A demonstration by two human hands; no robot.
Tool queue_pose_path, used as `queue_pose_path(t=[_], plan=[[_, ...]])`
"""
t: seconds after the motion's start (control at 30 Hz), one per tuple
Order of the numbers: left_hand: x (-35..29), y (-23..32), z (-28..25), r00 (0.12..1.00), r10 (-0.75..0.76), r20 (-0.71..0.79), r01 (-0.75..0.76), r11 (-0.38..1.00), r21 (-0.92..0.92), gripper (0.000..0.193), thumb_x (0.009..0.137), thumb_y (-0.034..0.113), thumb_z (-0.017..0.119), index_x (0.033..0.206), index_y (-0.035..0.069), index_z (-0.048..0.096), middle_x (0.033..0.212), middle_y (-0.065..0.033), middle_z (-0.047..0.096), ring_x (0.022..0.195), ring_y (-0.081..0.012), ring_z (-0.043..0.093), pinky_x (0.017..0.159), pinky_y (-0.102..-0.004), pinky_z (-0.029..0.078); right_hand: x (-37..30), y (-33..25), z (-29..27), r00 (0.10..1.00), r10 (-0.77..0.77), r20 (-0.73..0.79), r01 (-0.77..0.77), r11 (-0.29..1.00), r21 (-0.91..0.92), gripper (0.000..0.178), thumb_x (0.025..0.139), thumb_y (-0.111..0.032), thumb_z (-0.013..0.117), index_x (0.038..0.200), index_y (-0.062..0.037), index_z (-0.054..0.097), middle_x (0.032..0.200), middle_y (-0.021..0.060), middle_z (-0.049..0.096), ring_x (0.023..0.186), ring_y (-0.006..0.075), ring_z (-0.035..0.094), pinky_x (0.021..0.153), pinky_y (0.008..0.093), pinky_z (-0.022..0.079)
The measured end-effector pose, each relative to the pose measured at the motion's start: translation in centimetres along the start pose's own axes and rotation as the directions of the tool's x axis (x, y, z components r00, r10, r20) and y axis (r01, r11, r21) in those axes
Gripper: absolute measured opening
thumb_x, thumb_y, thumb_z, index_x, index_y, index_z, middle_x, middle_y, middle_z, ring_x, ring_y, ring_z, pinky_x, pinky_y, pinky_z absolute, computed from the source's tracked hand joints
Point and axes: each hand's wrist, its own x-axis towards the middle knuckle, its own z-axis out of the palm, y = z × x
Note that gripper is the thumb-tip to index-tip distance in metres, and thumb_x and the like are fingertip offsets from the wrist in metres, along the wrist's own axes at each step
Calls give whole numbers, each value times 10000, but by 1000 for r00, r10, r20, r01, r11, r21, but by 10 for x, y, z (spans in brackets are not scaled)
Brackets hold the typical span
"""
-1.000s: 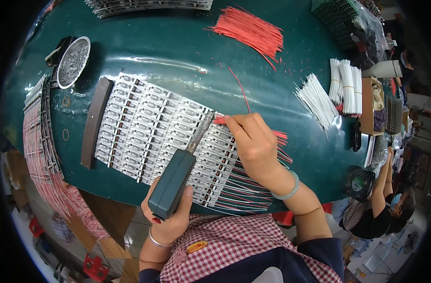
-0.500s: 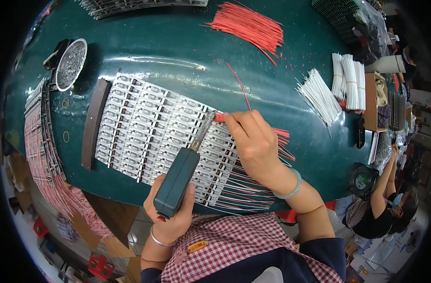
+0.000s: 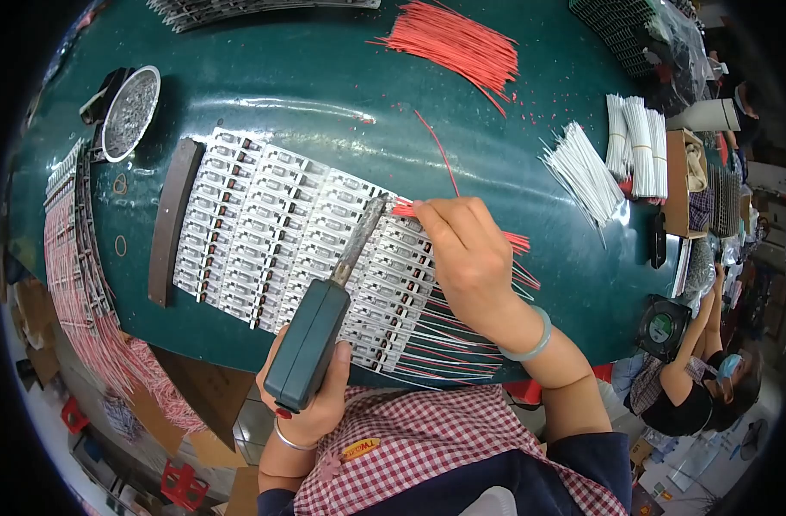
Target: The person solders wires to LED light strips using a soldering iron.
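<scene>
My left hand [image 3: 322,411] is wrapped round the green body of a soldering gun [image 3: 310,344]. Its long metal tip points up and away, close to the red wire ends. With thumb and fingers pinched, my right hand [image 3: 472,262] holds several red wires [image 3: 403,209] at the upper right edge of a panel of small white circuit boards [image 3: 277,219]. Whether the tip touches the wires I cannot tell. Rows of small parts cover the panel, and red and white wires [image 3: 449,344] trail from its right side.
A brown bar [image 3: 174,228] lies along the panel's left edge. Beyond it stands a round dish [image 3: 131,112] of grey bits; wired boards [image 3: 74,249] sit farther left. Red wires [image 3: 451,47] lie piled at the back, white wires [image 3: 582,176] at right. A co-worker [image 3: 694,378] sits at right.
The soldering gun's body has shifted left and slightly toward me, showing more of its metal tip. My right hand has moved slightly right, still pinching the red wires.
</scene>
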Motion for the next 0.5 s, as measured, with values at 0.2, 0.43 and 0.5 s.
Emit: queue_pose_path(t=[0.2, 0.43, 0.5], plan=[[-4, -4, 0, 1000, -17, -25, 17, 1000, -17, 258, 808, 6, 768, 1045, -69, 700, 920, -161, 698, 723, -240, 685, 654, -312, 537, -9, -2, -1, 1000, -22, 13, 22, 1000, 11, 411, 695, -23, 654, 1091, 83, 673, 1007, 134, 651, 885, 273, 624, 678, 341, 542], [-5, -5, 0, 1000, -17, 17, 17, 1000, -16, 224, 803, -9, 764, 1007, -69, 695, 923, -166, 691, 719, -241, 677, 646, -302, 528, -10, -5, 0, 998, -25, 57, 25, 1000, -14, 405, 699, -33, 661, 1086, 83, 674, 1004, 133, 653, 886, 268, 625, 666, 341, 538], [-5, -6, -1, 1000, 10, 23, -10, 1000, -11, 220, 800, -11, 764, 1001, -68, 694, 921, -167, 689, 715, -241, 674, 640, -301, 525, -10, -5, 0, 998, -24, 63, 26, 999, -19, 404, 699, -32, 661, 1086, 84, 673, 1008, 134, 652, 891, 269, 626, 666, 342, 538]])
